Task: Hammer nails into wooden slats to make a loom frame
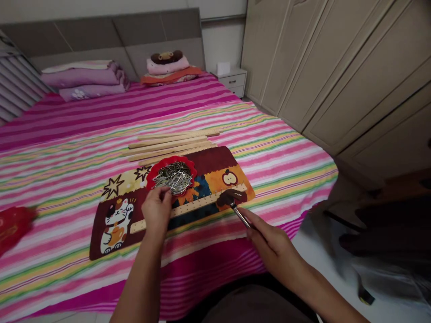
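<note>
My right hand is wrapped round the handle of a hammer, whose dark head is over the right end of a wooden strip. Small nails or nail holes dot the strip, which lies across a patterned mat. At the near rim of a red scalloped bowl is my left hand, fingers pinched together; what they hold, if anything, is too small to make out. A heap of silver nails fills the bowl, which stands on the mat.
Several wooden strips lie behind the mat on the striped bedspread. A red object is at the left edge. Folded bedding and a headboard are at the back, with a wardrobe along the right.
</note>
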Motion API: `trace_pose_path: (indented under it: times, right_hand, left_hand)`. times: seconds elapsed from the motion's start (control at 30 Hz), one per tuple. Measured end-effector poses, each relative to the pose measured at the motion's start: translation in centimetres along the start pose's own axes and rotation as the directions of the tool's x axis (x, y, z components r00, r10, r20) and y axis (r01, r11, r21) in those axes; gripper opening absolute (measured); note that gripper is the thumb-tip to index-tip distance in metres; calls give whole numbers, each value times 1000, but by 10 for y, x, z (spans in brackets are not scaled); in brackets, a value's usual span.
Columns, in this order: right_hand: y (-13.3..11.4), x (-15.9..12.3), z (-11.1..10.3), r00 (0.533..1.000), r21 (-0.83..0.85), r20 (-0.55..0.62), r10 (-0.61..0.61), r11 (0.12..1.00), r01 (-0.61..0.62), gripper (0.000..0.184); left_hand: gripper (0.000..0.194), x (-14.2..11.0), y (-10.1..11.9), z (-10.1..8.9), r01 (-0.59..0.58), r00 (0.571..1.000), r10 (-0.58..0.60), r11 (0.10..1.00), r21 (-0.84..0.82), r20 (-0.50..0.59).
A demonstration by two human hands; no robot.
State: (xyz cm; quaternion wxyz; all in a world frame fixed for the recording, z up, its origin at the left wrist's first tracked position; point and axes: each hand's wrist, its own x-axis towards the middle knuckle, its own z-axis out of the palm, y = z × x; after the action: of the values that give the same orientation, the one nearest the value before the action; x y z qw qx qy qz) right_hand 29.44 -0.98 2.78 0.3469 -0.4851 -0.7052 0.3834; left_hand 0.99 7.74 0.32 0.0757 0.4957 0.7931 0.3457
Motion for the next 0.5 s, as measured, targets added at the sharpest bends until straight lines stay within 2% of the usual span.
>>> trace_pose_path:
  times: [0.07,0.13,0.23,0.37,0.43,0.5]
  right_hand:
    - [5,-4,-1,1000,0,-23,12,1000,-12,46]
    - [8,-5,-1,1000,6,-25,17,1000,-17,47]
    - [9,-6,0,1000,23,-13,18,1000,-18,48]
    - [8,-6,1,1000,54,7,26,998,-26,48]
    - [9,-6,1,1000,61,10,22,998,-22,48]
    - [11,-6,2,1000,61,9,17,998,-18,47]
  left_hand:
    - [30,18,1,-3,-34,999,33,972,233,10]
    - [33,30,5,-2,-49,997,20,918,393,78]
    - [33,37,9,3,-38,989,-34,882,471,143]
    - [25,38,2,6,58,984,-118,920,387,133]
    - [24,40,-8,5,113,980,-148,964,240,133]
    - [24,43,-17,5,174,977,-173,985,4,125]
